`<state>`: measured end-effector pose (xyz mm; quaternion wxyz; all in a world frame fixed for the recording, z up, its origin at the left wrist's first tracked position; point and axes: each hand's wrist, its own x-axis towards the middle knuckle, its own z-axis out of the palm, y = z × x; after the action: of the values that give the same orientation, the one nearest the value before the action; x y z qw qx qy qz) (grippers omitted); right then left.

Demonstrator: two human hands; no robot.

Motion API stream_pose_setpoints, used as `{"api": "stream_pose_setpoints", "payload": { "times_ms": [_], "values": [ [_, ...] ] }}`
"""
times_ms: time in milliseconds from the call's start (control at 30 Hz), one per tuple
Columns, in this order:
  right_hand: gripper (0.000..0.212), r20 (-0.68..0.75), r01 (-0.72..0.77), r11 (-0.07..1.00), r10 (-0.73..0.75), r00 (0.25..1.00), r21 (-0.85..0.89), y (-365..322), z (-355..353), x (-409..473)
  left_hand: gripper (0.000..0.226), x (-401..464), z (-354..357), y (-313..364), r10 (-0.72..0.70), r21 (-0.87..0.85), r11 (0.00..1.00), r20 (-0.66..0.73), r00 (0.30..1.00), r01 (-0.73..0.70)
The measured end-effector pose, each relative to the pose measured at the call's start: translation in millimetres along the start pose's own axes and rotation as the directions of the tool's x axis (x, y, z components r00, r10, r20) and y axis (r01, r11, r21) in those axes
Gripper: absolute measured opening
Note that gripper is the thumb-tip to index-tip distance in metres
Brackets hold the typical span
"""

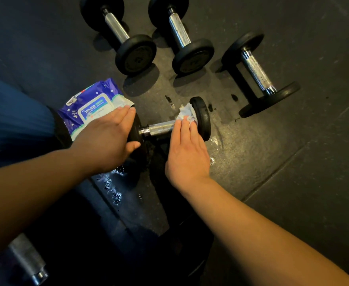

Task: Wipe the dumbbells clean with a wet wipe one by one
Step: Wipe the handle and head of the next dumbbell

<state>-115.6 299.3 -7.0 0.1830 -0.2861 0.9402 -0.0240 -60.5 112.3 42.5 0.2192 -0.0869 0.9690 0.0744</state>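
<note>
On a dark rubber gym floor (283, 162), a blue pack of wet wipes (91, 106) lies at left, just behind the left hand (107, 139), whose straight fingers rest flat on one black end plate of a dumbbell (161, 129). The right hand (187, 151) presses a crumpled wet wipe (187, 112) with extended fingers against the inner face of the opposite plate. Three more dumbbells (179, 36) lie beyond, toward the right.

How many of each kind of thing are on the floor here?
Dumbbells fully in view: 4, one under both hands, three behind
Partly seen chrome handle: 1
Wet wipe packs: 1
Loose wipes: 1
Total: 7
</note>
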Motion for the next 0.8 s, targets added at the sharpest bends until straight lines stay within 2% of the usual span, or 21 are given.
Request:
{"api": "stream_pose_setpoints", "payload": {
  "times_ms": [67,133,233,367,500,667,800],
  "values": [
    [0.077,0.009,0.004,1.0,-0.004,1.0,0.014,-0.8,-2.1,3.9,0.083,1.3,-2.8,6.6,-0.022,-0.023,1.0,-0.018,1.0,0.022],
    [0.079,0.005,0.004,1.0,-0.004,1.0,0.024,-3.3,-5.6,12.8,0.087,-3.5,0.6,19.3,-0.061,-0.012,0.998,-0.07,0.996,0.06],
    [0.083,-0.003,0.007,0.999,-0.007,1.0,0.031,-5.7,-10.3,23.4,0.11,-6.1,7.1,26.0,-0.081,0.047,0.995,-0.099,0.992,0.086],
    [0.084,0.007,0.026,1.0,-0.026,1.0,0.013,-4.6,-12.7,29.7,0.129,19.2,-0.8,6.0,-0.077,0.039,0.996,-0.037,0.996,0.079],
    [0.084,0.003,0.032,0.999,-0.032,0.999,0.014,-6.2,-16.6,43.9,0.133,42.2,-15.3,-6.0,-0.121,0.017,0.993,0.056,0.991,0.12],
    [0.086,0.001,0.024,1.0,-0.025,1.0,0.017,-9.0,-17.8,52.0,0.126,15.9,1.2,11.1,-0.112,0.134,0.982,-0.141,0.984,0.131],
    [0.088,0.012,0.029,1.0,-0.029,1.0,0.014,-7.5,-15.8,50.8,0.13,25.5,-1.5,3.6,-0.119,0.112,0.985,-0.112,0.987,0.131]
  ]
}}
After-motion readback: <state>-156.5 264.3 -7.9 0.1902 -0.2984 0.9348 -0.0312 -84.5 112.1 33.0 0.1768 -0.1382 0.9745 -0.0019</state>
